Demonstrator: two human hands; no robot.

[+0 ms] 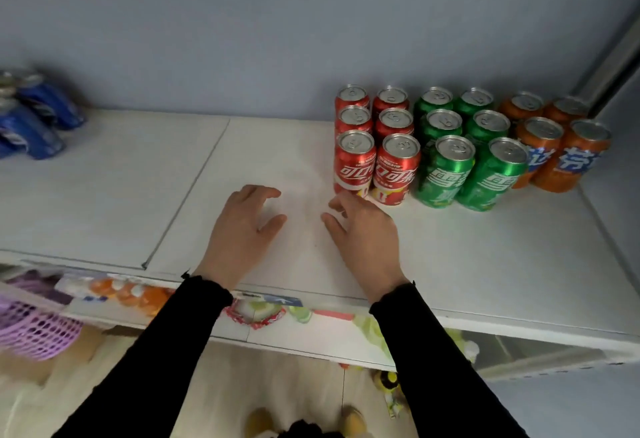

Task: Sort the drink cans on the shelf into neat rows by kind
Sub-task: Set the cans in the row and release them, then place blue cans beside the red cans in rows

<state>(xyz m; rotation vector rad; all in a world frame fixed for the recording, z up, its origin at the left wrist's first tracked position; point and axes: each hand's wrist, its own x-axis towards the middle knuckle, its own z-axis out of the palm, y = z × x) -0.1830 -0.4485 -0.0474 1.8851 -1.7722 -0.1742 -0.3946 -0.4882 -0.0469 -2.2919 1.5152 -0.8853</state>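
On the white shelf (104,195), cans stand upright at the right in rows by kind: several red cola cans (375,146), several green cans (464,157) beside them, and several orange cans (561,146) at the far right. Several blue cans (34,119) sit at the far left edge, blurred. My left hand (239,229) hovers over the bare middle of the shelf, fingers loosely curled, holding nothing. My right hand (363,233) is next to it, just in front of the nearest red cans, fingers relaxed and empty.
A blue wall backs the shelf. A seam runs diagonally across the shelf left of my hands. Below the front edge lie a lower shelf with packaged goods (138,294) and a purple mesh basket (31,326) at the left.
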